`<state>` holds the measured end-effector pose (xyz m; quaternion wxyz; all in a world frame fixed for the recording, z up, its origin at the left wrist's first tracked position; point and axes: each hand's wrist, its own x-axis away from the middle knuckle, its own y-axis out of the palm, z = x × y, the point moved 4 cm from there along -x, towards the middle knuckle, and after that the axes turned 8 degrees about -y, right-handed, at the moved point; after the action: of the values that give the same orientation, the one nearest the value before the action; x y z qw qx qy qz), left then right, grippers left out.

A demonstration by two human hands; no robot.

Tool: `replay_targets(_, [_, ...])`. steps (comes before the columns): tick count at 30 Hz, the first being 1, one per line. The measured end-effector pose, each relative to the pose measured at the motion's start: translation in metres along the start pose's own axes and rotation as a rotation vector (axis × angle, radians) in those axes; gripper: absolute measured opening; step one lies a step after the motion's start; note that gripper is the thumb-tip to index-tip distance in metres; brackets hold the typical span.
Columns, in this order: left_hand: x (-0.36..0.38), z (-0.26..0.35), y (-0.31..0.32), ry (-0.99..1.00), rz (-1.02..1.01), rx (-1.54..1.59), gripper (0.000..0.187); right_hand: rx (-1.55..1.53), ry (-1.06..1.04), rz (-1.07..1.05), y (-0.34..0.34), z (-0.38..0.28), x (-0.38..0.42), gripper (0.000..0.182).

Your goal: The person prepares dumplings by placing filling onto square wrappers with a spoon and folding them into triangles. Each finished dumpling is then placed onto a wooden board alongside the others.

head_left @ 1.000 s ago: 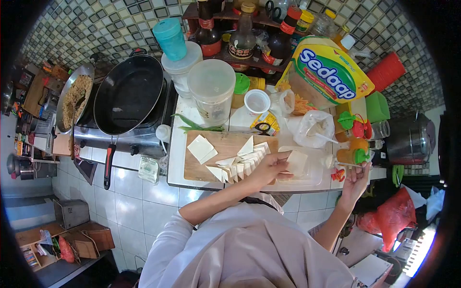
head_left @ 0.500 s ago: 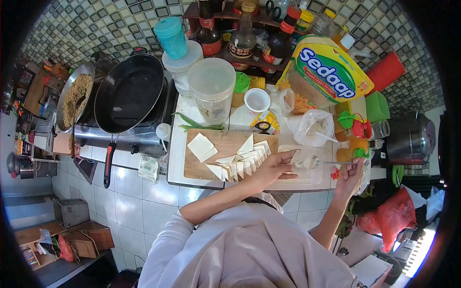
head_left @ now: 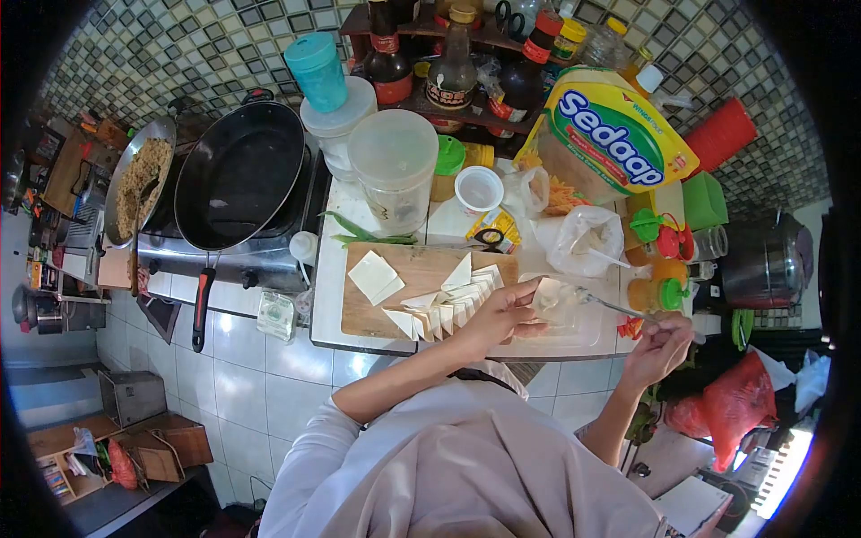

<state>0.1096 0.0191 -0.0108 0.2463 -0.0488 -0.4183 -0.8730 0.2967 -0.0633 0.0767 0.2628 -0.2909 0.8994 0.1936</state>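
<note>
Right hand [head_left: 659, 345]: nearest to us, off the tabletop's edge, fingers pinched on the handle end of a spoon [head_left: 601, 302].
Spoon: slanting up and left, its bowl sits on the wrapper by the left hand.
Left hand [head_left: 502, 314]: fingers curled around a pale wrapper [head_left: 549, 293], holding it open just above the clear tray [head_left: 574, 334].
Clear tray: on the tabletop [head_left: 334, 309], right beside the cutting board.
Cutting board [head_left: 408, 269]: wooden, carrying a fanned row of triangular wrappers [head_left: 448, 305] and two flat squares [head_left: 375, 276] toward its left end.
Behind the board: green chillies [head_left: 368, 235], scissors [head_left: 489, 238], a white cup [head_left: 479, 190], a plastic bag with a spoon in it [head_left: 587, 238].
Further back: big clear jar [head_left: 395, 166], yellow Sedaap pouch [head_left: 610, 134], dark sauce bottles [head_left: 453, 67] on a rack.
Far left: black pan [head_left: 238, 175] on the stove, beside it a wok of fried filling [head_left: 139, 184].
</note>
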Motion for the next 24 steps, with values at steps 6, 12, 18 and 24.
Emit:
replay_targets(6, [-0.003, 0.001, -0.004, 0.039, 0.023, 0.115, 0.043, 0.06, -0.291, -0.402, 0.011, -0.017, 0.02, 0.042])
replay_targets(12, [-0.005, 0.002, -0.007, 0.07, 0.017, 0.08, 0.042, 0.215, -0.378, -0.347, 0.018, -0.018, 0.024, 0.051])
replay_targets(18, [-0.003, 0.007, -0.004, 0.106, 0.023, 0.107, 0.041, 0.226, -0.443, -0.397, 0.02, -0.026, 0.024, 0.051])
replay_targets(24, [-0.001, 0.009, -0.003, 0.126, 0.004, 0.121, 0.041, 0.231, -0.483, -0.429, 0.021, -0.032, 0.021, 0.05])
